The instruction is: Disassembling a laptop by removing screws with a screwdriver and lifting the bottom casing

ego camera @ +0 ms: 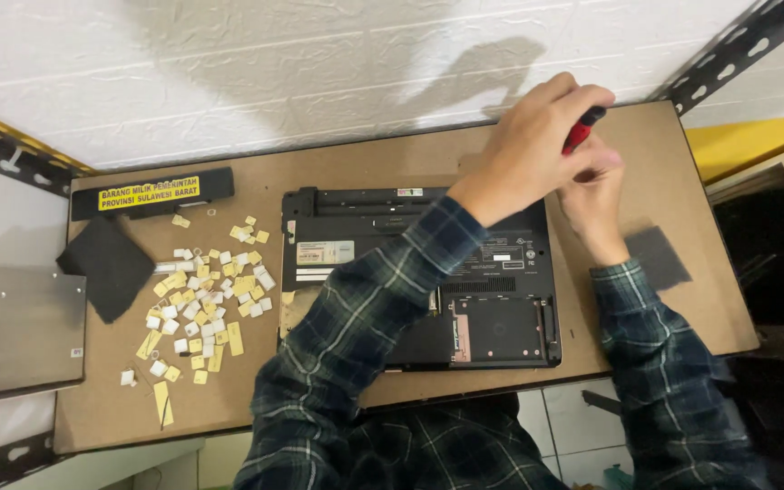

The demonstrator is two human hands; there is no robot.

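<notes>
A black laptop [356, 254] lies upside down on the brown board [664, 345], with an open bay at its lower right corner. My left hand [528, 145] reaches over the laptop's far right corner with its fingers closed on the red handle of a screwdriver [583, 130]. My right hand [596, 195] sits just below and right of it, fingers up against the tool; what it grips is hidden. Both arms wear dark plaid sleeves.
Several small yellow and white chips [201, 304] lie scattered left of the laptop. A long black battery bar with a yellow label [151, 192] and a dark pad [106, 266] lie far left. A metal cover [15, 327] rests at the left edge. Another dark pad [660, 257] lies right.
</notes>
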